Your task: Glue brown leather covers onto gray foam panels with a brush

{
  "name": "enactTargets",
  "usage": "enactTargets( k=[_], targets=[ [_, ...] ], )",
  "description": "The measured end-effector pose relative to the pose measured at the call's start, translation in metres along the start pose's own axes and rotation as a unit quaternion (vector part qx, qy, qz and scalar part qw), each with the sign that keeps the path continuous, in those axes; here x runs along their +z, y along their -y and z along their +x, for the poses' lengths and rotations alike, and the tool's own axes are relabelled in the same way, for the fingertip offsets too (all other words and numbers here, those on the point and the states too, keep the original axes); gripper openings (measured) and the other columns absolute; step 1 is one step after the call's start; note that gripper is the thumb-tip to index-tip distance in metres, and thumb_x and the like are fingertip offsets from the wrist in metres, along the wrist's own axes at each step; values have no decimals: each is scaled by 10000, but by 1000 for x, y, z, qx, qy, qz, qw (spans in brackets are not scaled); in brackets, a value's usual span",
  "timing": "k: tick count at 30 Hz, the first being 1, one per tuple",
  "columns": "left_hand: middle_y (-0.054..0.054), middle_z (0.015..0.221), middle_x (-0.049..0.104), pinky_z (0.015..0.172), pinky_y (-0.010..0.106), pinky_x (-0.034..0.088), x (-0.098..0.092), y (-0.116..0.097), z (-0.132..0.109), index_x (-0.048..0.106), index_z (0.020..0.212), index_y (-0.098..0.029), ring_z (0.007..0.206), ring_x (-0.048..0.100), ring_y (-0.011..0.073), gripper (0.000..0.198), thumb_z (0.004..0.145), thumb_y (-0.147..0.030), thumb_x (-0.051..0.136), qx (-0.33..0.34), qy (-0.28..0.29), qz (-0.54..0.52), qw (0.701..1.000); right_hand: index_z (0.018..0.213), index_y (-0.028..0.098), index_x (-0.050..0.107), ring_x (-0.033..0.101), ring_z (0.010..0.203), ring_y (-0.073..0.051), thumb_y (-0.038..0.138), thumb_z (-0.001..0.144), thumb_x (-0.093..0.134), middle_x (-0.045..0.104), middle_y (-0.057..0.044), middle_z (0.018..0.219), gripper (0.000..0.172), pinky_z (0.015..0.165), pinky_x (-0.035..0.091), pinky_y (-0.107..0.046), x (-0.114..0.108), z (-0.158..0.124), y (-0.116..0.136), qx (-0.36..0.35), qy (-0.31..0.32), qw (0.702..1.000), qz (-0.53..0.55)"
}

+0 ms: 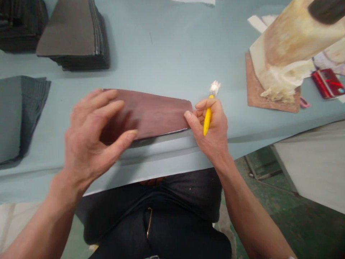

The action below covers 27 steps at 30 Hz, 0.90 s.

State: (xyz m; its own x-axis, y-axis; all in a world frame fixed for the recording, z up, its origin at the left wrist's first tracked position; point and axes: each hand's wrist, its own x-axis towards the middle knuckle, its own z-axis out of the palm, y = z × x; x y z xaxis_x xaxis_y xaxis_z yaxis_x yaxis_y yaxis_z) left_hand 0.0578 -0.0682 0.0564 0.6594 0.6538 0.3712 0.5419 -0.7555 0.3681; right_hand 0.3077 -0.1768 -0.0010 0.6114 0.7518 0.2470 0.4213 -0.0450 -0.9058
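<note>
A reddish-brown, leather-like panel [153, 111] lies on the table, narrowing towards its right end. My left hand [93, 131] is over the panel's wide left end, fingers and thumb spread apart, with no object in its grasp. Whether its fingertips touch the panel is hard to tell. In my right hand [212, 126] is a small yellow-handled brush [207, 117], its whitish bristles pointing up and away from me. The thumb and fingertips of that hand also meet the panel's narrow right end.
Stacks of dark panels stand at the back left [71, 32] and far left corner [21, 28]. Fanned grey-green pieces [10, 118] lie at the left. A glue-crusted container [285, 39] sits on a brown board [254, 93] at the right, near a red box [327, 82]. The table edge runs before me.
</note>
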Motion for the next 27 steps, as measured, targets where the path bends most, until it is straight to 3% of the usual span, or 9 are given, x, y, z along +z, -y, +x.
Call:
enactTargets(
  k=[3, 7, 11, 15, 19, 22, 27],
  targets=[
    [102, 1684, 555, 1392, 498, 327, 6, -18, 13, 537, 1560, -263, 1653, 412, 291, 559, 1087, -561, 564, 68, 89, 8, 994, 1081, 255, 543, 611, 672, -124, 419, 922, 720, 612, 62, 792, 289, 693, 557, -306, 0, 0, -1, -1, 3, 1000, -11],
    [143, 1831, 311, 1398, 601, 237, 32, -24, 24, 338, 1707, -200, 1732, 202, 371, 803, 1081, -696, 429, 87, 186, 37, 978, 1113, 262, 541, 609, 655, -124, 417, 956, 710, 609, 69, 782, 278, 687, 562, -304, 0, -2, 0, -12, 7, 999, -30],
    [200, 1832, 278, 1392, 623, 221, 49, -27, 23, 229, 1751, -154, 1727, 206, 393, 885, 1081, -697, 426, 67, 185, 82, 977, 1120, 257, 537, 662, 713, -130, 393, 991, 664, 677, 29, 873, 226, 692, 570, -298, -5, 3, 5, -49, -34, 994, -95],
    [230, 1828, 263, 1405, 581, 194, 52, -30, 19, 212, 1750, -96, 1731, 201, 374, 911, 1086, -681, 429, 65, 180, 110, 975, 1143, 257, 568, 704, 807, -161, 363, 1017, 669, 727, -11, 979, 193, 749, 600, -328, -6, 26, 18, -108, -55, 976, -180],
    [256, 1830, 229, 1406, 591, 172, 52, -31, 20, 222, 1737, -46, 1729, 192, 400, 953, 1073, -693, 442, 65, 184, 115, 974, 1258, 246, 569, 742, 1059, -218, 340, 1090, 557, 727, -31, 1123, 192, 967, 608, -424, 15, 62, 29, -174, 46, 953, -243],
    [251, 1835, 215, 1409, 589, 165, 52, -32, 22, 210, 1743, -48, 1731, 179, 402, 928, 1084, -666, 423, 57, 194, 111, 973, 1311, 239, 579, 706, 1204, -267, 324, 1090, 588, 702, -54, 1194, 237, 1085, 562, -483, 35, 80, 34, -176, 127, 924, -315],
    [255, 1833, 217, 1411, 589, 163, 52, -36, 23, 203, 1744, -32, 1731, 171, 411, 906, 1095, -624, 424, 45, 196, 98, 975, 1396, 217, 592, 646, 1330, -319, 308, 1084, 603, 711, -109, 1258, 325, 1185, 489, -531, 45, 77, 32, -187, 192, 897, -352]
  ],
)
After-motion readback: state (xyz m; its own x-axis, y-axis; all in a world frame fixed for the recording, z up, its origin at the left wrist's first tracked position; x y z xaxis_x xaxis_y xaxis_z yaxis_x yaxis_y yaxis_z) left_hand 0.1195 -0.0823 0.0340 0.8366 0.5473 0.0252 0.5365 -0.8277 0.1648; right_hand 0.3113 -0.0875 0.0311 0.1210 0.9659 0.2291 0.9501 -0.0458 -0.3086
